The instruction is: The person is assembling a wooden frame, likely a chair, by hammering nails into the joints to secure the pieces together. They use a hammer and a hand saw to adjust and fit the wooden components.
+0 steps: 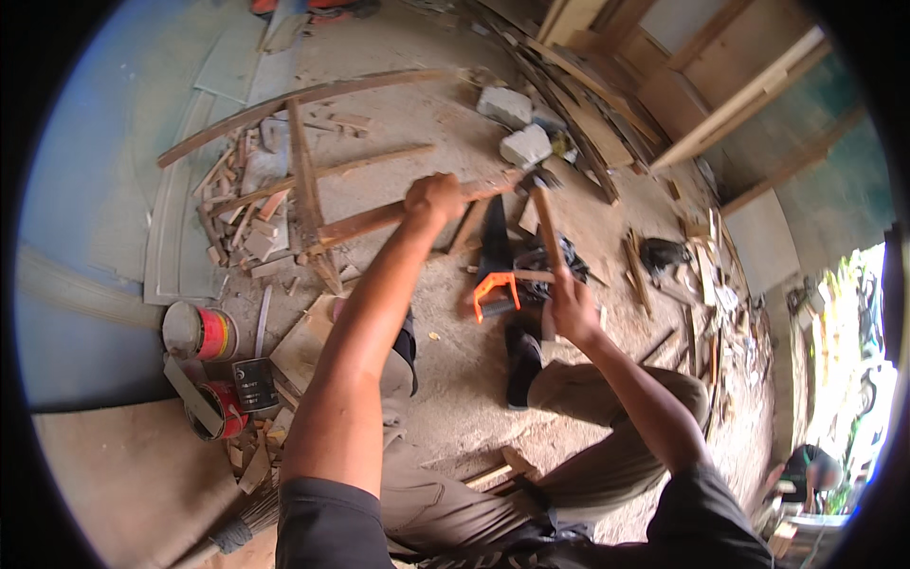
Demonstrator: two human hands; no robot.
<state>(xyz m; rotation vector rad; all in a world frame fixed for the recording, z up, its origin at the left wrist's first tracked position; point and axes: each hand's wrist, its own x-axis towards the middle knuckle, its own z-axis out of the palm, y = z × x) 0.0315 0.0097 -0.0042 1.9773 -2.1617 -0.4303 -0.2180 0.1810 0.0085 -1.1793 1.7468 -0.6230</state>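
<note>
My left hand (436, 197) is closed around a wooden bar (365, 223) that belongs to a frame of joined wooden pieces. In my right hand (573, 305) is the wooden handle of a hammer (548, 223). Its dark head is at the far right end of that bar; whether it touches the wood I cannot tell. A crosspiece (305, 171) links the bar to a long curved-looking rail (294, 98) farther away. Between my hands, below the bar, lies a handsaw (495, 247) with an orange handle.
Wood offcuts (256, 228) are heaped at the left, near paint cans (220, 410). Concrete blocks (524, 145) lie beyond the hammer. Long boards (583, 114) and scattered scraps line the right side. A black plastic bag (564, 254) sits by the saw. Another person (810, 474) is at the lower right.
</note>
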